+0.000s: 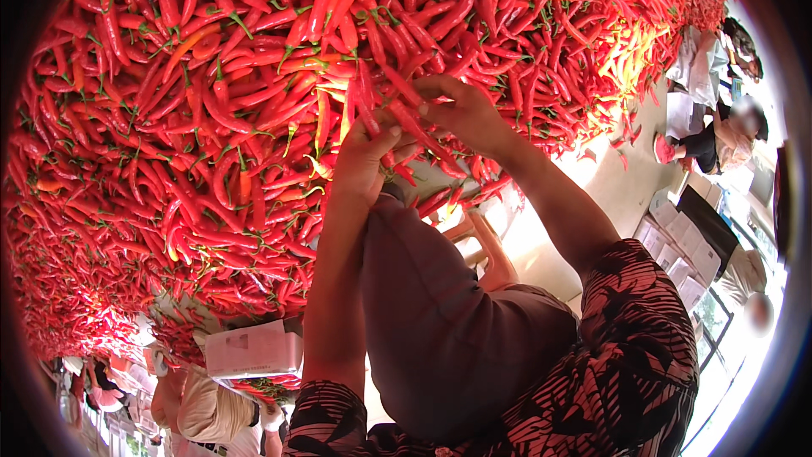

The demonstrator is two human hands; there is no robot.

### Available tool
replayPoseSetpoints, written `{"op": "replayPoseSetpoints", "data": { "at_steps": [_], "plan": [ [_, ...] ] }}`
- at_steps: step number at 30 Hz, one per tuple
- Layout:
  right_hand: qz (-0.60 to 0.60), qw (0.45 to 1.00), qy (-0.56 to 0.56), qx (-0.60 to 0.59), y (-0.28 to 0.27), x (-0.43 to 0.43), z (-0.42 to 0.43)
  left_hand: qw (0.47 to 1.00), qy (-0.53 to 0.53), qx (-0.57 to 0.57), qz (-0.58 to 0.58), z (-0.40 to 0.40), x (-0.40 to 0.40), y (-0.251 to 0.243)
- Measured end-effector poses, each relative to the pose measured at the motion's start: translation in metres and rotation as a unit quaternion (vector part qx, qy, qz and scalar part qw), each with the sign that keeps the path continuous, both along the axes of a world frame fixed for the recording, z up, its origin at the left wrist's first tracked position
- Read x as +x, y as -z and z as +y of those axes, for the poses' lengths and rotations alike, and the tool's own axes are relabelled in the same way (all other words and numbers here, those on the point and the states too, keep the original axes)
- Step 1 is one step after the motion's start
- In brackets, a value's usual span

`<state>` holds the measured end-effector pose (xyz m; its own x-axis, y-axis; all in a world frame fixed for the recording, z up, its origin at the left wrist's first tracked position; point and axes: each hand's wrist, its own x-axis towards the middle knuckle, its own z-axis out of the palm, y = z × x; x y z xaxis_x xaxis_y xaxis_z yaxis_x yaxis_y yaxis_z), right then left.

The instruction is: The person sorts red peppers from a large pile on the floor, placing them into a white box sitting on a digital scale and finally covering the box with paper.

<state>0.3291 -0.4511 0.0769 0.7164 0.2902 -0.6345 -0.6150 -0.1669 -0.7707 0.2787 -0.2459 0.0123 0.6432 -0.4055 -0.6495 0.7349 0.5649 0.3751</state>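
Observation:
A great heap of red chili peppers (pixel 235 108), many with green stems, spreads before me. At its near edge my left hand (pixel 371 152) holds several red chilies, with the thumb laid over them. One long chili (pixel 422 133) slants across beside those fingers. To the right, my right hand (pixel 460 111) has its thumb and fingers bent around the end of another red chili (pixel 401 84). Both hands are close together above my raised knee (pixel 396 222). The fingers partly hide the chilies they hold.
A wooden stool (pixel 491 247) stands beside my leg. At lower left is a white carton (pixel 254 349), near a person in light trousers (pixel 212 403). Flattened cartons (pixel 679 247) lie at right, where a seated person (pixel 717 139) is visible. Loose chilies (pixel 625 139) lie on the floor.

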Motion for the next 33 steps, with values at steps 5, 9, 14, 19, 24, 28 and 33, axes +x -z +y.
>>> {"op": "replayPoseSetpoints", "data": {
  "at_steps": [5, 9, 14, 19, 24, 28, 33],
  "plan": [
    [-0.107, 0.979, -0.097, -0.141, 0.01, -0.013, -0.03, 0.985, 0.023, 0.169, 0.002, 0.012, -0.009, -0.014],
    [-0.138, 0.969, -0.197, -0.065, -0.003, -0.018, -0.017, 0.909, 0.032, 0.372, -0.187, 0.013, -0.019, -0.019],
    [-0.272, 0.945, -0.087, -0.16, -0.018, -0.032, 0.021, 0.897, 0.046, 0.425, -0.113, 0.009, -0.018, -0.036],
    [-0.497, 0.839, -0.101, -0.197, -0.014, -0.04, 0.027, 0.988, -0.119, 0.085, 0.04, 0.021, -0.012, -0.051],
    [-0.494, 0.846, -0.154, -0.128, -0.017, -0.044, 0.033, 0.995, -0.098, -0.019, -0.025, 0.023, -0.012, -0.035],
    [-0.41, 0.862, -0.035, -0.297, 0.009, -0.006, 0.016, 0.988, -0.138, 0.016, 0.063, 0.025, -0.025, -0.041],
    [-0.328, 0.803, -0.114, -0.485, 0.053, 0.042, -0.008, 0.992, -0.11, -0.067, 0.0, 0.022, -0.024, -0.024]
  ]
}}
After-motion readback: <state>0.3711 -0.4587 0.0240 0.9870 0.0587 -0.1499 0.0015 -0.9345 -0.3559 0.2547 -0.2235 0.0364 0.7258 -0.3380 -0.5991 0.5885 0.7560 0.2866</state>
